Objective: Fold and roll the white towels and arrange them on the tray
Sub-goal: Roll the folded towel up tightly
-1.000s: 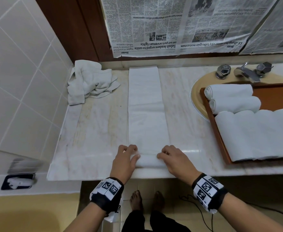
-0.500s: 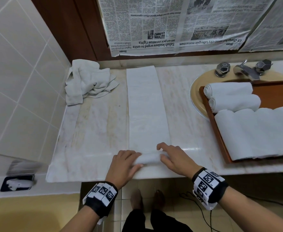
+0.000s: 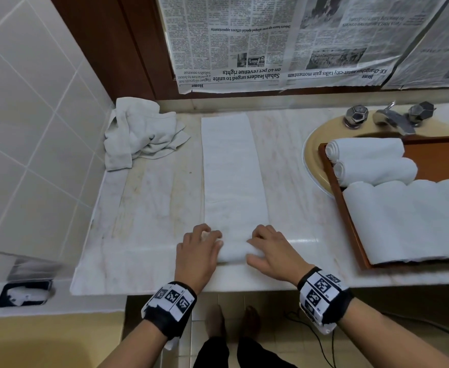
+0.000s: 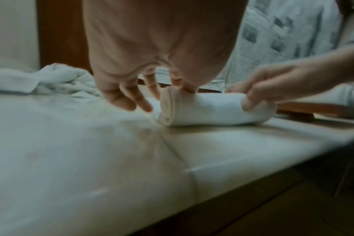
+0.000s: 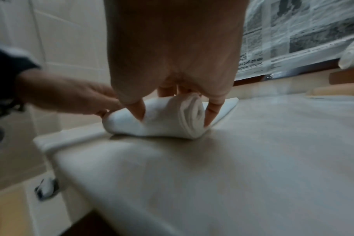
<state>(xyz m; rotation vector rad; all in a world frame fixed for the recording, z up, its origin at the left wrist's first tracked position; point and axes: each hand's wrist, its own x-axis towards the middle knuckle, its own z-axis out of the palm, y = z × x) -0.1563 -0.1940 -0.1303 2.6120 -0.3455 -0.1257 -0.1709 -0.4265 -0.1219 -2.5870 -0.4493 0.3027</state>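
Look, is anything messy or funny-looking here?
Yes: a crumpled towel is heaped in the counter's back left corner, unlike the neat rolls on the tray. Newspaper hangs on the wall upside down. The towel strip both hands are rolling lies straight.

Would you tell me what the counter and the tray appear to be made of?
Counter: likely polished marble or similar stone; pale, faintly veined, with a glossy reflection near the right hand.
Tray: probably varnished wood; reddish-brown with a raised rim, though laminate is possible.
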